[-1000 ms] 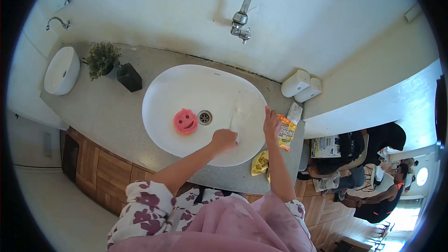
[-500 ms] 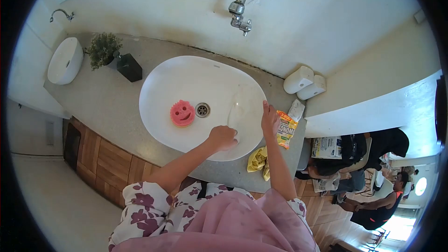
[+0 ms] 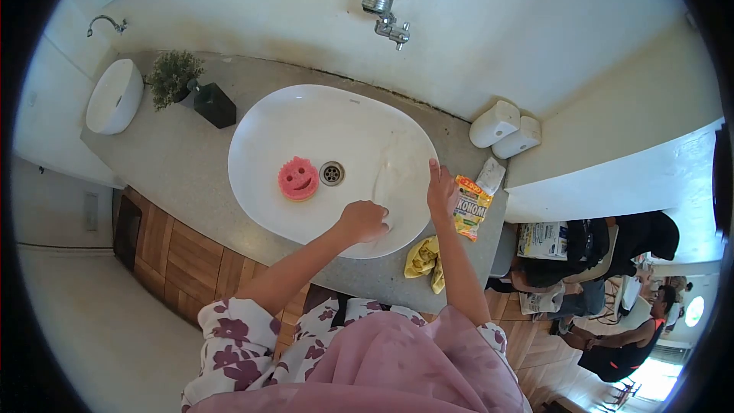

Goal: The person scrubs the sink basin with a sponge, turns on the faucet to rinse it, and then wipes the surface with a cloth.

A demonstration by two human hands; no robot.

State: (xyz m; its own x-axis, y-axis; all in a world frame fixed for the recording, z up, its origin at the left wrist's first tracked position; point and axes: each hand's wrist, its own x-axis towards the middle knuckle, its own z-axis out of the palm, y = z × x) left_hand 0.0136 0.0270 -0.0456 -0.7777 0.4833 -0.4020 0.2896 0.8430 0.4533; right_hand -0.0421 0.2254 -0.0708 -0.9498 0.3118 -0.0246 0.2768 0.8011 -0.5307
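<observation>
The white oval washbasin (image 3: 306, 118) sits on the counter with both hands at its right side. My left hand (image 3: 362, 222) is closed in a fist against the basin's inner wall, near the front right. A sliver of something white shows at its fingers, too little to name. My right hand (image 3: 442, 195) grips the right rim, fingers together. Left of the drain (image 3: 332, 173) lies a pink smiling-face sponge (image 3: 297, 179). Faint wet streaks mark the basin's right inner wall. Beside my right hand are a yellow packet (image 3: 472, 210) and a crumpled yellow cloth (image 3: 423, 258).
A chrome tap (image 3: 386, 11) juts from the wall above the basin. Two white containers (image 3: 495, 124) and a small white packet (image 3: 491, 176) are at the right. A dark bottle (image 3: 213, 105), a plant (image 3: 173, 76) and another basin (image 3: 115, 97) stand left. Several people sit far right.
The camera view has shifted slightly. My left hand stays closed at nearly the same spot on the basin wall, and my right hand remains on the rim. The sponge has not moved.
</observation>
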